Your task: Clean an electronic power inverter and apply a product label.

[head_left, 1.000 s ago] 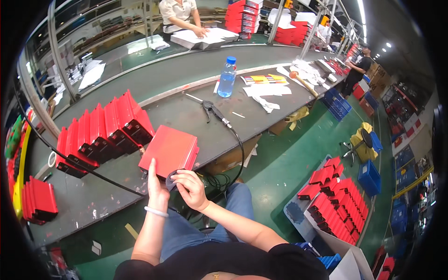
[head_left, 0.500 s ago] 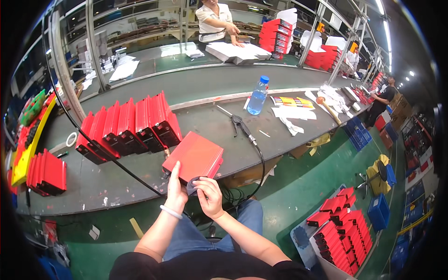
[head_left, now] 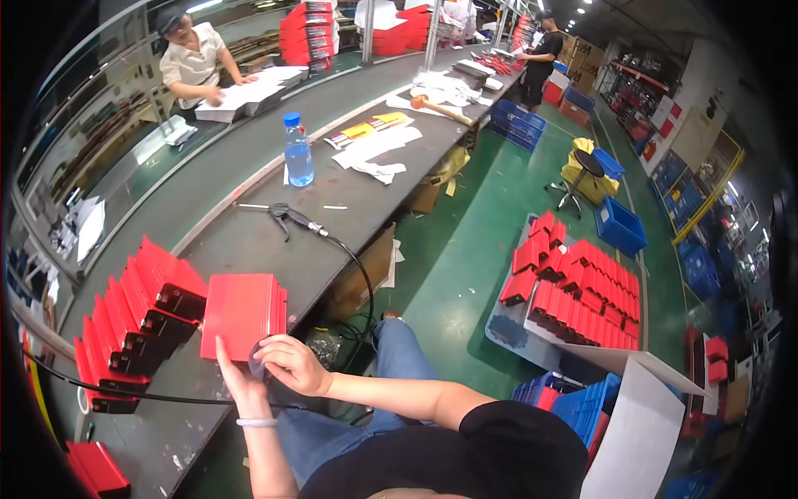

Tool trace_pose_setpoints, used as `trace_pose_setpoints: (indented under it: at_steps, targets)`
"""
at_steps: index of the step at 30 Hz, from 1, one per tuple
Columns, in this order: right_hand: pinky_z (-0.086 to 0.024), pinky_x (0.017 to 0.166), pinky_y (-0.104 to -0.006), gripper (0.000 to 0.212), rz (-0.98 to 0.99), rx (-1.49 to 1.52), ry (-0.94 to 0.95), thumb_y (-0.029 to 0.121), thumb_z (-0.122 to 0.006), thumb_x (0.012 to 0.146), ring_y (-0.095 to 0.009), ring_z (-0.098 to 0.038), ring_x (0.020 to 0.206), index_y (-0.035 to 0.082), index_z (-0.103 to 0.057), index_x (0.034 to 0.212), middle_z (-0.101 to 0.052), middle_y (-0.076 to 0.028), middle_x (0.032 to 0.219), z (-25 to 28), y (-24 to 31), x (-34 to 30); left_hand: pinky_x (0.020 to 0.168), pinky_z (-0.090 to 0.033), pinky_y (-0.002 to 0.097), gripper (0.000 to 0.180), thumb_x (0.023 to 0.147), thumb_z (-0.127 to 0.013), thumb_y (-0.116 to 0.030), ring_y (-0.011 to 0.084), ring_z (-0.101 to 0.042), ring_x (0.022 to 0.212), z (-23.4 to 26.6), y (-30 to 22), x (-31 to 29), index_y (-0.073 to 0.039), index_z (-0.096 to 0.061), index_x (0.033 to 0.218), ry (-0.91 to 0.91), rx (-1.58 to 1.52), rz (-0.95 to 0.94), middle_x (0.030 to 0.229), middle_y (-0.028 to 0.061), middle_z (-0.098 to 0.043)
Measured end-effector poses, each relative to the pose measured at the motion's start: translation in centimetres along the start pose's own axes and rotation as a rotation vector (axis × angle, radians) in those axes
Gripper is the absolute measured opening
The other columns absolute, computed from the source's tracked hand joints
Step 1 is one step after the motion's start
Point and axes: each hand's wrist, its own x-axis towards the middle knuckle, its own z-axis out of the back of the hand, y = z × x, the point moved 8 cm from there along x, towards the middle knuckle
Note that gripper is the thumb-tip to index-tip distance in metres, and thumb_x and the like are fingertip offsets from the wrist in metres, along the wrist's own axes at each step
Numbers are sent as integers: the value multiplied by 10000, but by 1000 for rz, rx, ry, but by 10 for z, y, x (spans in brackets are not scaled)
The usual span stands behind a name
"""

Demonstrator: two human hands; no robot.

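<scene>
Left hand (head_left: 243, 384) clasping red box (head_left: 243, 309) by its near edge, right hand (head_left: 298, 366) angled inward, pinching dark cloth (head_left: 256, 359)

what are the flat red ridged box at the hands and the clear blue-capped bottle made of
The flat red ridged box: probably painted or anodised metal, satin, judging by its soft sheen and straight ridges. The clear blue-capped bottle: likely glossy plastic, since it's see-through with highlights.

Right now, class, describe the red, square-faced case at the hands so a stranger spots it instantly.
Find the dark grey workbench, then the row of red ribbed cases on it. Right of that row is the red, square-faced case, its broad face toward the camera. Unlike those neighbours, it alone has the person's left hand on it.
</scene>
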Motion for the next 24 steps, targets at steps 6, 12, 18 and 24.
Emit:
trace_pose_setpoints:
  at_steps: [6,12,18,24]
  targets:
    - [-458,861,-394,64,-13,-9,1,51,-600,794,-296,-576,964,10,-598,842,-637,-88,951,6,-2,-2,818,-474,324,530,806,-614,-483,189,-573,958,-6,7,1,-86,-552,1152,4,-2,18,1101,43,-592]
    - [-465,839,-380,64,0,4,30,38,-601,781,-299,-588,950,8,-618,834,-644,-95,933,-10,4,0,821,-476,333,523,853,-539,-493,200,-587,960,0,-4,-5,-73,-538,1165,76,-41,7,1104,55,-601]
    - [-460,851,-380,67,-9,-40,27,34,-604,778,-296,-586,951,12,-620,840,-654,-89,934,-1,-2,-4,777,-492,313,423,827,-620,-426,180,-607,898,-19,2,-16,-91,-587,1082,34,-115,2,1025,33,-636]
    - [-466,841,-377,57,11,-29,67,16,-609,767,-307,-586,942,6,-610,823,-654,-97,934,-6,4,-2,799,-494,320,452,821,-625,-432,187,-605,919,-4,1,-10,-86,-572,1108,2,-139,-29,1047,45,-629]
